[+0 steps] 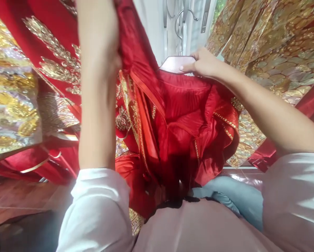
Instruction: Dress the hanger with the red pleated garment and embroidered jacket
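My right hand (202, 62) is closed on the pale, broad shoulder of a clothes hanger (170, 63), whose metal hook (181, 35) points up. Below it hangs a red garment (184, 92) with its satiny lining showing and gold beaded trim along its edges. My left arm reaches up the picture, and the blurred left hand (99, 31) is at the top edge, beside a raised red part of the garment. Its fingers are hidden, so I cannot tell whether it grips the cloth.
Red fabric with gold embroidery (56, 52) and shiny gold cloth (12, 112) hang at left. More gold patterned cloth (285, 45) hangs at right. Behind the hanger are a white panel (149, 24) and metal fittings. The reddish floor (23, 199) shows at lower left.
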The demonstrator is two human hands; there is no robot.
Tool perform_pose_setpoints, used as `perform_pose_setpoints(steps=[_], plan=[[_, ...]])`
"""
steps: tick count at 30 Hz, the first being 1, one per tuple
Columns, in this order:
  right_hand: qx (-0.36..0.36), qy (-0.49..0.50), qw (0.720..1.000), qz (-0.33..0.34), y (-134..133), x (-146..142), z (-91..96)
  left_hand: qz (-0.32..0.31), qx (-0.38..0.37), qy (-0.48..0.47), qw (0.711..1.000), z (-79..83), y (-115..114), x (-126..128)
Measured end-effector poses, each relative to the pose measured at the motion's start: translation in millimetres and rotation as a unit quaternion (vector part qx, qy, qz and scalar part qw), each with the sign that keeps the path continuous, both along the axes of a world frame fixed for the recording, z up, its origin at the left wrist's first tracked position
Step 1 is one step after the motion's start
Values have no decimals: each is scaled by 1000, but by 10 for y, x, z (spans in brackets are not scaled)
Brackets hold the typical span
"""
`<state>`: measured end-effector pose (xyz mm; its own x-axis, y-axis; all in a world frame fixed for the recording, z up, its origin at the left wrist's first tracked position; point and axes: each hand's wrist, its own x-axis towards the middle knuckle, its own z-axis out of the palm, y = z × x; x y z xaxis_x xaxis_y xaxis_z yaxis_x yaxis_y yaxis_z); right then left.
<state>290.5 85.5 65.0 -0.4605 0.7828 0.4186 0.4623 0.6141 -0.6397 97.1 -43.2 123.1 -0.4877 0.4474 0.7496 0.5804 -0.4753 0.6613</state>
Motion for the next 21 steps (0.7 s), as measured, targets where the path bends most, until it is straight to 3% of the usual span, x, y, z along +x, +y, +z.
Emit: perform_pose_setpoints(steps=[2, 3, 5, 7, 8, 10, 12, 14, 16, 21], plan=[[4, -10, 1000, 0, -16, 23, -2, -40, -40, 144, 988, -229, -130, 243], [6, -10, 1000, 9, -8, 39, -6, -90, -83, 211, 970, -396, -208, 332], [10, -6, 999, 38, 33, 69, -19, -182, -221, 338, 896, -759, -361, 425], [11, -4, 997, 70, 85, 92, -35, -233, -340, 392, 822, -1057, -469, 401], [13, -5, 997, 80, 106, 98, -43, -231, -356, 397, 814, -1155, -497, 347], [29, 1, 997, 75, 133, 102, -60, -152, -304, 368, 865, -1253, -486, 166], [46, 10, 997, 62, 144, 100, -77, -6, -201, 301, 932, -1285, -385, -84], [37, 19, 997, 67, 148, 98, -93, 95, -145, 246, 954, -1349, -211, -359], [5, 36, 996, 83, 148, 99, -104, 94, -154, 214, 960, -1490, -7, -608], [-43, 97, 989, 99, 111, 107, -99, -29, -161, 142, 976, -1848, 335, -999]])
